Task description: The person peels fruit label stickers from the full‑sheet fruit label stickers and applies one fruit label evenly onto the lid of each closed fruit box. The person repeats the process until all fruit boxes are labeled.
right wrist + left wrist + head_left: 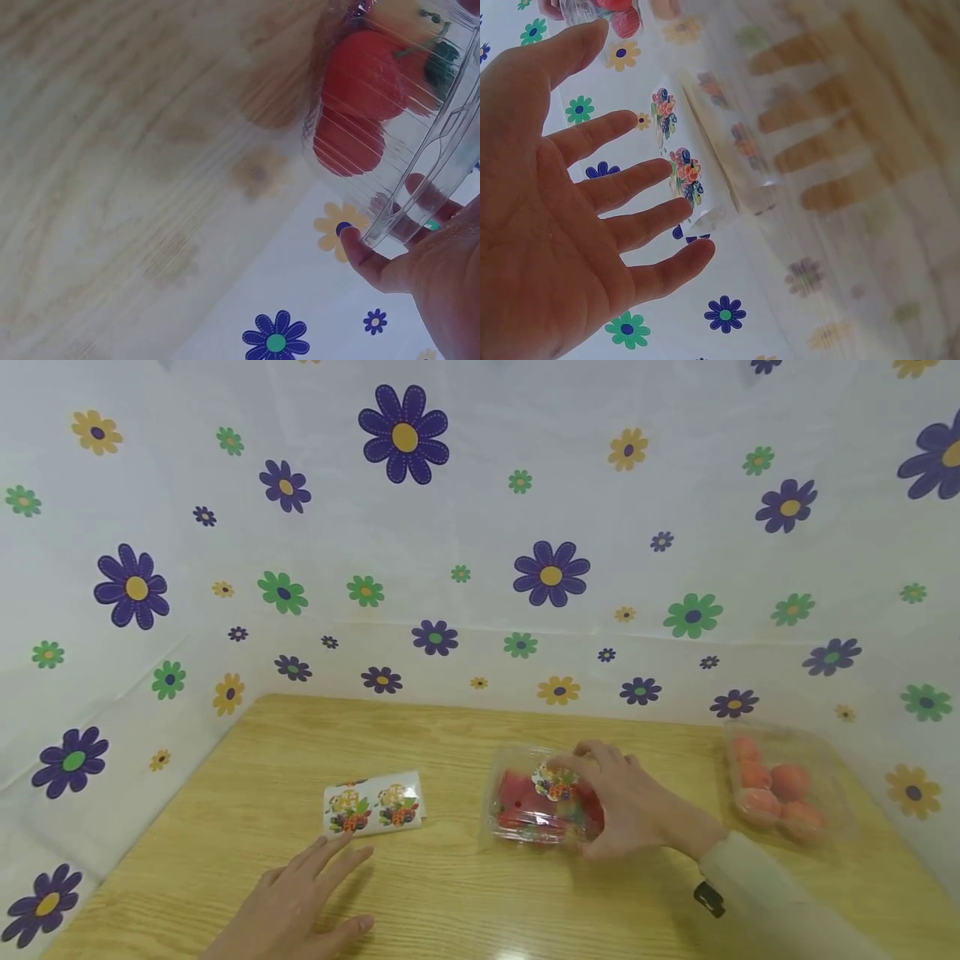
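Observation:
A clear plastic fruit box (528,839) with red pieces inside sits at the table's middle, its lid closed. On the lid is a round fruit-print sticker (553,782). My right hand (628,802) grips the box's right end, thumb on the near side and fingers over the top. In the right wrist view, round red fruit (364,75) shows through the box wall. Left of the box lies a sheet of stickers (373,806) with the same print. My left hand (296,902) hovers at the sheet's near edge, fingers spread and holding nothing; whether a fingertip touches it I cannot tell.
A second clear box (828,777) with several orange-red round fruits stands at the right of the wooden table (450,902). White flower-print cloth (480,510) walls off the back and both sides.

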{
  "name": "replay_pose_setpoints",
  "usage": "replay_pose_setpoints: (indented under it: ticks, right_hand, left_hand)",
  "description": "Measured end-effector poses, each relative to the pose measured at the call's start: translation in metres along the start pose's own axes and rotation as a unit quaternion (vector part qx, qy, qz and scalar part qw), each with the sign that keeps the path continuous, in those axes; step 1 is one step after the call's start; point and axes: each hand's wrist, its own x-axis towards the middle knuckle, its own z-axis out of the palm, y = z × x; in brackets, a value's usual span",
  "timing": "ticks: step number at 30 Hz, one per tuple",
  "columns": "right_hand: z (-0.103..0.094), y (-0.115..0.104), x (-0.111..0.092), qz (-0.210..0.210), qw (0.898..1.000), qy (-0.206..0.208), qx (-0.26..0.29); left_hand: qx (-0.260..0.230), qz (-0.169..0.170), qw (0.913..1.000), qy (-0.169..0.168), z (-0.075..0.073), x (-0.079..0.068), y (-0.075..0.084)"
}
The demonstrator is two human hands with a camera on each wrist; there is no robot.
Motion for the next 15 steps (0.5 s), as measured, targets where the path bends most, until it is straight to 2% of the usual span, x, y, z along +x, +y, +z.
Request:
replay_pose_setpoints:
  ticks: [15]
  right_hand:
    - [-0.008,0.039,0.036,0.015,1.0,-0.002,-0.019]
  left_hand:
    - [-0.002,0.001,0.9999,-0.013,-0.002,0.004,0.003]
